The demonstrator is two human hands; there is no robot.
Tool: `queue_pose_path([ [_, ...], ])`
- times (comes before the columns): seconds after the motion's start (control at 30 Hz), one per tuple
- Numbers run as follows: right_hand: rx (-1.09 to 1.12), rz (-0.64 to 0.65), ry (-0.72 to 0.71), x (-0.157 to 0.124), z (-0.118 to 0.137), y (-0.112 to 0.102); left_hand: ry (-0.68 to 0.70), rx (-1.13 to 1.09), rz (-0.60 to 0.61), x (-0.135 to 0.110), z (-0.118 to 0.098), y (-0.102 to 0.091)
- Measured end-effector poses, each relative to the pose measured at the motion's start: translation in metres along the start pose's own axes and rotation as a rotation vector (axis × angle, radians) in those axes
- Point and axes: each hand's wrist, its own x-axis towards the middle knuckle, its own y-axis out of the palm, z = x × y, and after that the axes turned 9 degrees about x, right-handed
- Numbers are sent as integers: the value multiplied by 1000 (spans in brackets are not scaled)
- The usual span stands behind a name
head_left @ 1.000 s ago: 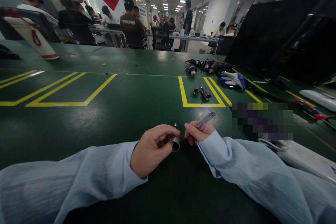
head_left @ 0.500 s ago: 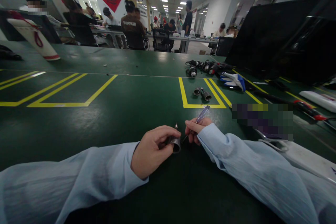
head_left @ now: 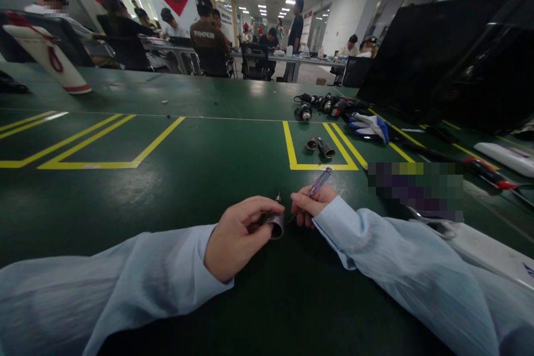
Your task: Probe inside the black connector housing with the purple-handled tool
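Note:
My left hand (head_left: 237, 239) is closed around a grey metal hole saw (head_left: 277, 228), a cup-shaped piece with its open end towards me. A thin shank sticks out on the far side, above the fingers. In my right hand (head_left: 314, 206) is a small screwdriver (head_left: 320, 182) with a clear purple handle, pinched between thumb and fingers. Its handle points up and away, and its thin shaft slants down to the left, close beside the cup. I cannot tell whether the tip touches the metal. Both hands are low over the green table (head_left: 175, 200).
Two similar metal cups (head_left: 326, 148) lie inside a yellow taped square. Behind them are drills with cords (head_left: 306, 112) and a blue-white glove (head_left: 371, 127). A dark monitor (head_left: 429, 50) stands at right, a white container (head_left: 52, 58) at far left. People sit at tables beyond.
The whole view has shifted slightly. Both hands keep their grips on the hole saw and the screwdriver, with almost no visible movement between them.

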Motion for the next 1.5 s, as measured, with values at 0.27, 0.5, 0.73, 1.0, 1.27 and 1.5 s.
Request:
queue_pose_path([
  [0.27, -129, 0, -120, -2, -8, -1, -66, -102, -58, 0, 0, -3],
  [0.5, -301, 53, -438, -12, -12, 2, -152, -206, -97, 4, 2, -6],
  [0.73, -297, 102, -807, -28, 6, 2, -154, -173, -140, 6, 1, -6],
  [1.0, -625, 178, -1237, -21, -1, 7, -134, -122, -163, 5, -1, -4],
  [1.27, -776, 186, -1256, -19, -1, 6, -84, -131, -179, 5, 0, -2],
  [1.5, -801, 210, -1250, -23, -1, 8, -75, -78, -199, 6, 0, -2],
])
